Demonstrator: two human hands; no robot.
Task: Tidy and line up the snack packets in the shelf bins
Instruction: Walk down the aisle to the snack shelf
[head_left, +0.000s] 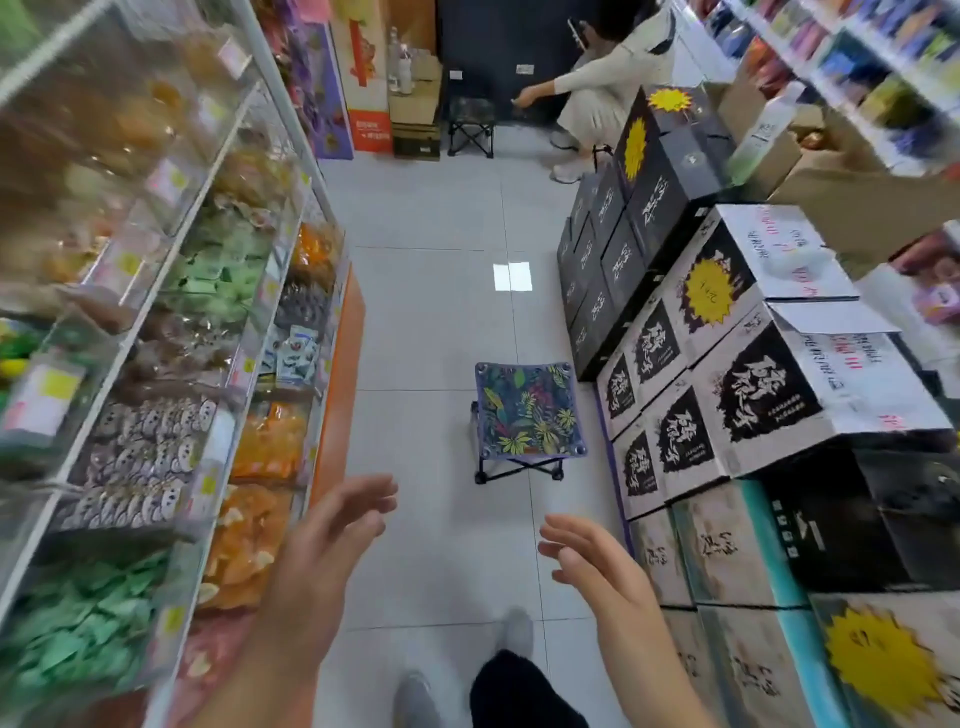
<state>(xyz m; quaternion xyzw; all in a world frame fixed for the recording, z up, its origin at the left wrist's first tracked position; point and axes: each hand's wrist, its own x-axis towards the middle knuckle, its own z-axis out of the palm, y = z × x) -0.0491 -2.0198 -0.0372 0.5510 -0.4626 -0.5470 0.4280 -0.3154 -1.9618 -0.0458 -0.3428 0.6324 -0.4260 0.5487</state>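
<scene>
Shop aisle, tiled floor (441, 218). Shelf bins (218, 291) run down the left side in tiers behind clear fronts; stacked cartons (727, 374) line the right. Folding stool (524, 410) stands mid-aisle, apart from both.

Snack packets (140, 452) fill the bins: panda-faced ones in a middle tier, green ones (78, 660) lowest left, orange ones (249, 545) nearest the aisle. The view here is blurred, but they look jumbled rather than lined up.

Left hand (327, 530) hangs over the floor just beside the orange bin's edge, fingers spread, holding nothing. Right hand (587, 561) likewise, fingers apart and empty, well clear of the shelf.

Judgement: neither hand is in a bin; tidying of these bins appears largely left to do.
</scene>
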